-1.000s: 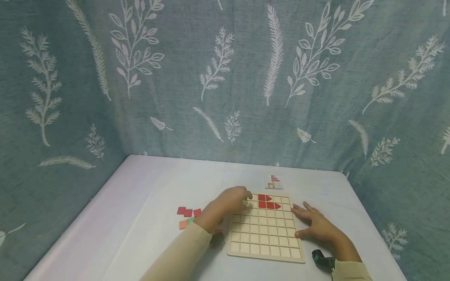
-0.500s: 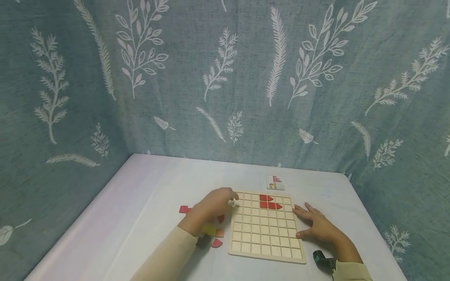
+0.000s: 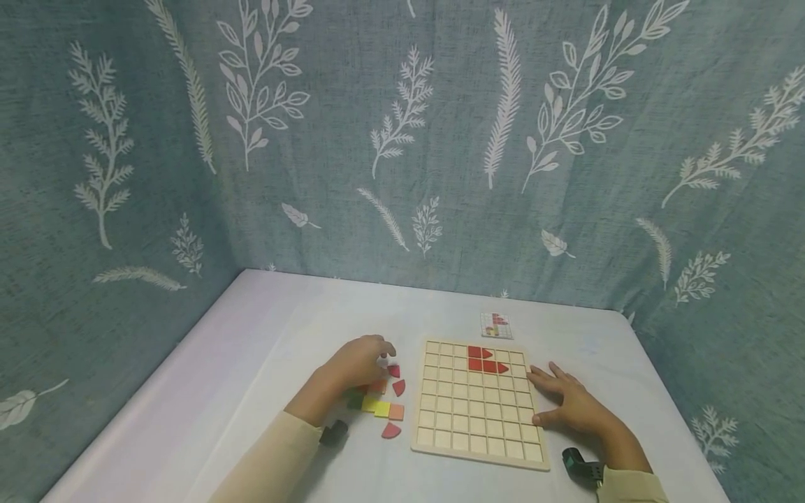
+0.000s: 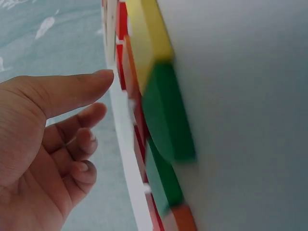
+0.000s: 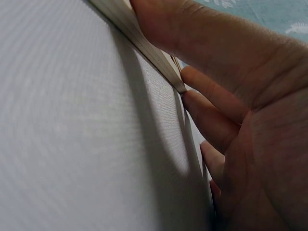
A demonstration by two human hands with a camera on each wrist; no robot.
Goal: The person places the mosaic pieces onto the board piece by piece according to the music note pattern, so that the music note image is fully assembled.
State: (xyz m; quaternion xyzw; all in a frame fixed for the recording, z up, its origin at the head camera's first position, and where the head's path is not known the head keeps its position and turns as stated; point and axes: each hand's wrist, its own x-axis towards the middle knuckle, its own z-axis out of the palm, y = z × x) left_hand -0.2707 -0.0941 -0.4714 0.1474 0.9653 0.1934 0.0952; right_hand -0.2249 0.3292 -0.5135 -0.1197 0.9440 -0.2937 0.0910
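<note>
My left hand (image 3: 360, 358) is over the loose tiles left of the board, fingers loosely bent. In the left wrist view, no tile shows between its thumb (image 4: 82, 91) and fingers. Beneath and beside it lie a yellow tile (image 3: 382, 409), an orange tile (image 3: 396, 412), green tiles (image 4: 166, 115) and red quarter-round tiles (image 3: 391, 431); the hand covers others. My right hand (image 3: 569, 402) touches the right edge of the wooden grid board (image 3: 459, 419) with thumb and fingertips. Two rows of red tiles (image 3: 483, 365), each ending in a point, sit in the board's upper cells.
A small pattern card (image 3: 497, 326) with a printed grid lies behind the board. Dark wrist cameras sit by both wrists, the right one (image 3: 580, 467) close to the board's near corner. Patterned teal cloth (image 3: 377, 140) walls the white table (image 3: 302, 314) at the back and sides.
My left hand has moved left from over the board's upper left to the loose tiles, uncovering the board's left columns. My right hand stays at the board's edge. The view has shifted slightly.
</note>
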